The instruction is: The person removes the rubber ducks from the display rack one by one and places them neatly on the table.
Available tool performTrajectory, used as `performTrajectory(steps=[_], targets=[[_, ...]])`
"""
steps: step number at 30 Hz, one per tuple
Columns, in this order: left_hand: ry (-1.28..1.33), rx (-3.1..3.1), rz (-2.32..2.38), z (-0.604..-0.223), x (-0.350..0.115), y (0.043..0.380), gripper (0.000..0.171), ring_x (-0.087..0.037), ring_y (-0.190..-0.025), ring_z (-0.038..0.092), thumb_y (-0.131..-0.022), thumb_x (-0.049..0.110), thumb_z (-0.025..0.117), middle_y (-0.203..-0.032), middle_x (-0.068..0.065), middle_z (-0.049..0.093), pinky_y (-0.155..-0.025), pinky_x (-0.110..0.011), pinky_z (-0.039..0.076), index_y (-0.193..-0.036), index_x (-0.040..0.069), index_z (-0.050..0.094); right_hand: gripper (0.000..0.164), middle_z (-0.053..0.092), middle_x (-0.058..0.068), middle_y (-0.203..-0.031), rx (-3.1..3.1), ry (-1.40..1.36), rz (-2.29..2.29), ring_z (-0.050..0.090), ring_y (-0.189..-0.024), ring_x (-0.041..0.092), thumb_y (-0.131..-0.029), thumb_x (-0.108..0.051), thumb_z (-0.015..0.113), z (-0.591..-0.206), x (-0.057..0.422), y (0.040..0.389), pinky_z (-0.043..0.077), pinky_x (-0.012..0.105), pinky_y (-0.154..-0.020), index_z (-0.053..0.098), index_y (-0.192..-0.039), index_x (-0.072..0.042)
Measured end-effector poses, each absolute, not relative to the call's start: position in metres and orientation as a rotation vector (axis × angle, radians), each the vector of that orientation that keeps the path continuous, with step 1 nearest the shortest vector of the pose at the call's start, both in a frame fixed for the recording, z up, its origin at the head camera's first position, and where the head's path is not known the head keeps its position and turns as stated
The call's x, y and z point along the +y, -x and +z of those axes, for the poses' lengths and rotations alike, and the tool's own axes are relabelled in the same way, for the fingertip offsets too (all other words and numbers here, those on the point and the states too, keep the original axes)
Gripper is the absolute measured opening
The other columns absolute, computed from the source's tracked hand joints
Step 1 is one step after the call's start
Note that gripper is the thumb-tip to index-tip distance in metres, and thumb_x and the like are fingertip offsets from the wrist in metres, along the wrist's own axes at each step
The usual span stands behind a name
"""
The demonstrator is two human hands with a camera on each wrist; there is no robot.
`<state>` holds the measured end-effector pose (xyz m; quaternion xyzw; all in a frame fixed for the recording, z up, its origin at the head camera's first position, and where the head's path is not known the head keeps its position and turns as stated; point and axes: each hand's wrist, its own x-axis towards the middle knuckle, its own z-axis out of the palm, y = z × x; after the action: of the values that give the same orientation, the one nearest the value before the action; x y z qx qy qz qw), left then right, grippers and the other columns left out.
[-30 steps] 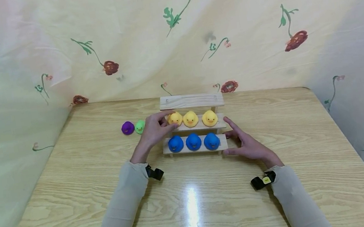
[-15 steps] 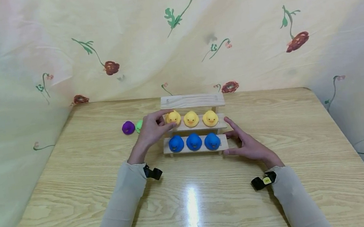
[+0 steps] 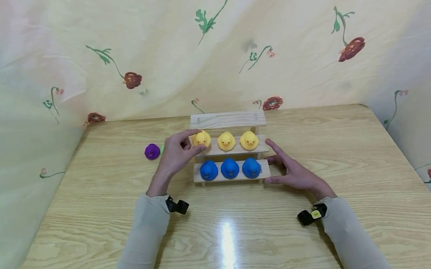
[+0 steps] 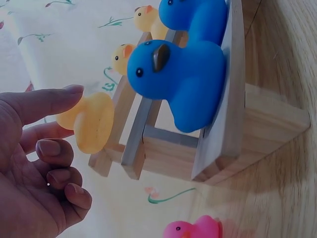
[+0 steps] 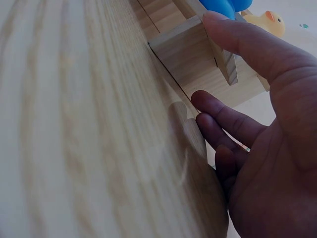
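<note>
My left hand pinches a yellow rubber duck between thumb and finger at the left end of a wooden stepped rack's middle shelf. In the left wrist view this yellow duck hangs off the shelf end, its flat base showing. Two more yellow ducks sit on that shelf. Three blue ducks stand in a row on the lowest shelf. My right hand rests at the rack's right end, fingers spread, thumb tip at the lowest shelf's corner.
The rack's top shelf is bare wood. Left of the rack, a purple duck sits on the table, beside a green duck mostly behind my left hand. A pink duck shows low in the left wrist view. Floral cloth hangs behind.
My left hand has shifted left and slightly back with the yellow duck, widening the gap to the middle one. It now covers more of the green duck. My right hand stays put.
</note>
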<state>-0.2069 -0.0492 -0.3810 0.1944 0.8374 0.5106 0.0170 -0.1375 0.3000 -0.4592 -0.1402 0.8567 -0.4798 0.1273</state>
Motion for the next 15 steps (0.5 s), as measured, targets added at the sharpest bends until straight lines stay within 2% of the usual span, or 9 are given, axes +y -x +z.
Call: performTrajectory(steps=[15], targets=[[-0.543, 2.585, 1.613, -0.381, -0.076, 0.202, 0.046, -0.011, -0.057, 0.036, -0.087, 0.016, 0.078, -0.064, 0.001, 0.038, -0.052, -0.022, 0.028, -0.130, 0.003, 0.066, 0.108, 0.052, 0.023, -0.143, 2.496, 0.399, -1.386, 0.044, -0.138, 0.041, -0.088, -0.021, 0.078, -0.460, 0.299, 0.138, 0.023, 0.062, -0.116, 0.000, -0.158, -0.047]])
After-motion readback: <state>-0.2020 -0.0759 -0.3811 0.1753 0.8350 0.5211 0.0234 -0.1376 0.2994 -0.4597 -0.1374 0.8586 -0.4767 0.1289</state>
